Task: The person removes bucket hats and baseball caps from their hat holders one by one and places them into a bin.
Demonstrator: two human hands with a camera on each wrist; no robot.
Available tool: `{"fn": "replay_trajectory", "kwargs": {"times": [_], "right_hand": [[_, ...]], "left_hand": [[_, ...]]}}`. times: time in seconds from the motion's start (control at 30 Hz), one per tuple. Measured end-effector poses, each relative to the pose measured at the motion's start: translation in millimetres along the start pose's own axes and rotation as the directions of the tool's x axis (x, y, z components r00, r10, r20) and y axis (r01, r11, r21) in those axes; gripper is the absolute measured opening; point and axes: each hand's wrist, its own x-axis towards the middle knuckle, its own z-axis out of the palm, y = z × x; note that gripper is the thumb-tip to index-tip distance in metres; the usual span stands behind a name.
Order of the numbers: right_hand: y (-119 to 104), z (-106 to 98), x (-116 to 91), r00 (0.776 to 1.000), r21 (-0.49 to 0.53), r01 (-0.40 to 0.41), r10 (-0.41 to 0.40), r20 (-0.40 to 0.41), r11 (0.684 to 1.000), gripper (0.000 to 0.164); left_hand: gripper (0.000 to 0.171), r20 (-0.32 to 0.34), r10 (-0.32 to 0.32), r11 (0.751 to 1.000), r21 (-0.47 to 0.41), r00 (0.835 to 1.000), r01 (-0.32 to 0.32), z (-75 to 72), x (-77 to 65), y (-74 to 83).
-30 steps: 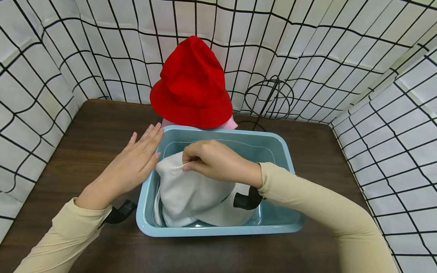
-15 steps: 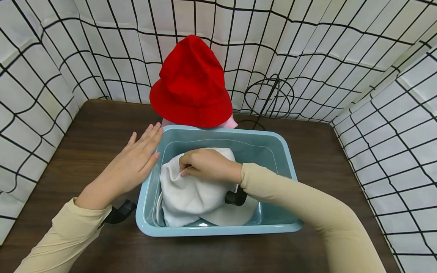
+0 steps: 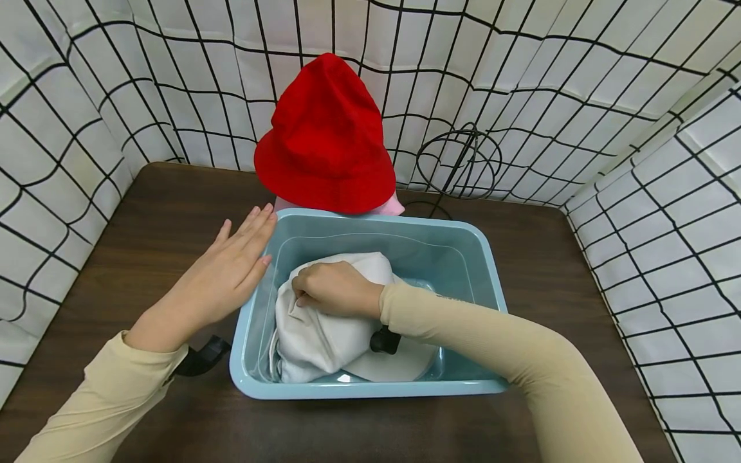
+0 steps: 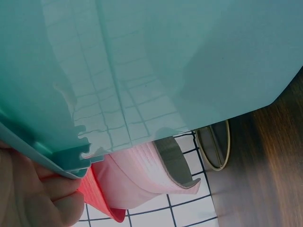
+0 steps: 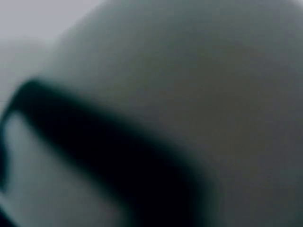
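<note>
Currently, the white cloth [image 3: 324, 344] lies rumpled inside the pale blue tub [image 3: 370, 390], toward its left side, with a rounded flap spread flat at the lower right. Right hand [image 3: 336, 290] reaches in over the tub's right side; fingers curled, pinching a fold of the cloth, tips partly hidden. Left hand [image 3: 222, 273] stays flat-fingered, thumb a little apart, laid against the tub's left rim and gripping nothing. Both arms in cream sleeves [image 3: 480, 325]; a black wrist mount [image 3: 202, 357] shows below the left hand. Tub sits on a dark wood table [image 3: 550, 257]. Just behind its far rim: red hat [image 3: 327, 141], upright, a pink hat [image 4: 132, 182] showing beneath it. Left-wrist view adds a brass-coloured wire loop [image 4: 227, 142] near the pink hat. Coiled black cable [image 3: 463, 154] farther right, against the black wire grid [image 3: 220, 96]. Right-wrist view: badly blurred, a dark band across pale material.
</note>
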Motion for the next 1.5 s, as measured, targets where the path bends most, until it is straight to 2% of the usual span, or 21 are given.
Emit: {"fn": "replay_trajectory", "kwargs": {"times": [0.17, 0.33, 0.47, 0.63, 0.83, 1.2, 1.33, 1.5], "right_hand": [[0.3, -8.0, -2.9, 0.999, 0.077, -0.013, 0.017, -0.048, 0.997, 0.01], [-0.6, -37.4, -16.5, 0.991, 0.136, -0.011, 0.028, -0.128, 0.991, 0.016], [3.8, -56.3, -34.1, 0.987, 0.166, 0.018, 0.009, -0.159, 0.986, 0.014], [16.6, -63.6, -51.1, 0.997, 0.279, 0.038, -0.018, -0.073, 0.96, 0.017], [27.5, -51.8, -50.2, 0.997, 0.386, 0.009, -0.039, 0.071, 0.922, 0.022], [26.6, -27.2, -26.5, 0.98, 0.331, -0.057, -0.011, 0.201, 0.942, 0.024], [26.2, -22.5, -24.2, 0.977, 0.319, -0.075, 0.006, 0.214, 0.945, 0.025], [26.5, -25.6, -24.7, 0.982, 0.324, -0.076, 0.013, 0.191, 0.943, 0.023]], "left_hand": [[0.062, 0.004, 0.005, 1.0, 0.003, 1.0, -0.005, -0.2, -0.5, 0.1], [0.063, 0.013, 0.004, 1.0, 0.007, 1.0, -0.005, -1.2, 0.6, 1.3], [0.064, 0.016, 0.003, 1.0, 0.008, 1.0, -0.003, -2.2, 0.6, 1.3], [0.063, 0.011, 0.003, 1.0, 0.009, 1.0, -0.003, -3.0, 0.3, 0.6], [0.062, 0.007, -0.001, 1.0, -0.001, 1.0, 0.001, -1.8, -0.7, 0.2], [0.063, 0.001, 0.004, 1.0, 0.012, 1.0, -0.004, -0.9, 0.2, 0.7], [0.063, -0.001, 0.009, 1.0, 0.017, 1.0, -0.009, -1.3, 0.2, 1.2], [0.062, 0.005, 0.005, 0.999, 0.035, 1.0, -0.005, -2.2, 0.7, 1.5]]}}
